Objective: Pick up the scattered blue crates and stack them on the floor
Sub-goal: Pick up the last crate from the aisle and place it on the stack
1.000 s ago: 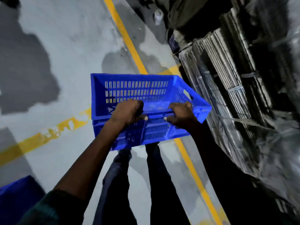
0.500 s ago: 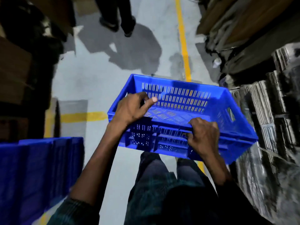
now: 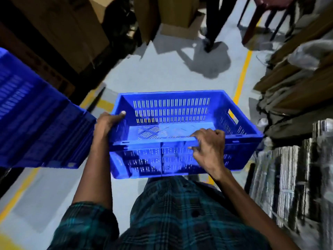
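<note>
Hands grip an empty blue crate (image 3: 173,127) carried level above the grey floor (image 3: 162,69), in front of the person's plaid shirt (image 3: 180,213). Left hand (image 3: 106,123) wraps the crate's left end wall, thumb hooked over the rim. Right hand (image 3: 209,148) curls over the near long rim, fingers (image 3: 196,136) bent onto its top edge. Beyond the left hand, just beside it, stands a stack of blue crates (image 3: 36,127). Past the right hand lie bundled flat sheets (image 3: 288,177). Yellow floor line (image 3: 243,74) runs ahead of the crate, cardboard boxes (image 3: 72,29) farther off.
</note>
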Demonstrator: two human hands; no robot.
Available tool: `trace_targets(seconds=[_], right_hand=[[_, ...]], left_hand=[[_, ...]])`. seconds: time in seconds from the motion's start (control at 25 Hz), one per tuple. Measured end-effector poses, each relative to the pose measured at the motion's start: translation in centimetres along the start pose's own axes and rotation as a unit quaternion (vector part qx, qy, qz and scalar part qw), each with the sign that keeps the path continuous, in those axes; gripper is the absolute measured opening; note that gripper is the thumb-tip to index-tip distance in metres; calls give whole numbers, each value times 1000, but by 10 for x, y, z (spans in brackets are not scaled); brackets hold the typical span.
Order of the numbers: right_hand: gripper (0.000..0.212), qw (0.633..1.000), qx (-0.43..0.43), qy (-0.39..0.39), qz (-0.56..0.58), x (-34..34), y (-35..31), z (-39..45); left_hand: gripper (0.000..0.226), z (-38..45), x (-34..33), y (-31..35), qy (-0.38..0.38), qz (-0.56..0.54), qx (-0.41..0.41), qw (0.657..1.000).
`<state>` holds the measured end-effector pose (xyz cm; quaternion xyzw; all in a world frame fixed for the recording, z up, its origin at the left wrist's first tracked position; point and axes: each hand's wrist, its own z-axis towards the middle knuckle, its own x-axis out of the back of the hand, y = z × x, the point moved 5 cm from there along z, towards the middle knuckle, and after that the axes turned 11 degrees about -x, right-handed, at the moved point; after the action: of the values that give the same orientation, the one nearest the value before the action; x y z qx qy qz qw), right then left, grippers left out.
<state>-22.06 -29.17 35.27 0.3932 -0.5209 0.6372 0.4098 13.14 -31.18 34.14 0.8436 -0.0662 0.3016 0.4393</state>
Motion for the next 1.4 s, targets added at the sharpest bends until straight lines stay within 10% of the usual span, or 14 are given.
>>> trace_targets(seconds=[0.28,0.44,0.64,0.92,1.2,1.4], right_hand=[[46,994,69,13,84,9,-22,28],[45,991,85,-58,85,-9,-45,40],[48,973,82,-175,128,-67,-73,36],[42,909,327,-257,5,-125,-191,39],[40,838,353,-410,70,-162,-284,53],[23,860,276,-381,199,-168,-300,95]], left_hand=[[47,-55,41,-24,120,6,38,992],[20,-70,61,-28,142,59,83,985],[40,-84,100,-21,257,61,109,958],[38,-82,183,20,381,76,-26,921],[36,-98,228,52,430,122,-123,886],[33,-107,242,55,451,126,-169,867]])
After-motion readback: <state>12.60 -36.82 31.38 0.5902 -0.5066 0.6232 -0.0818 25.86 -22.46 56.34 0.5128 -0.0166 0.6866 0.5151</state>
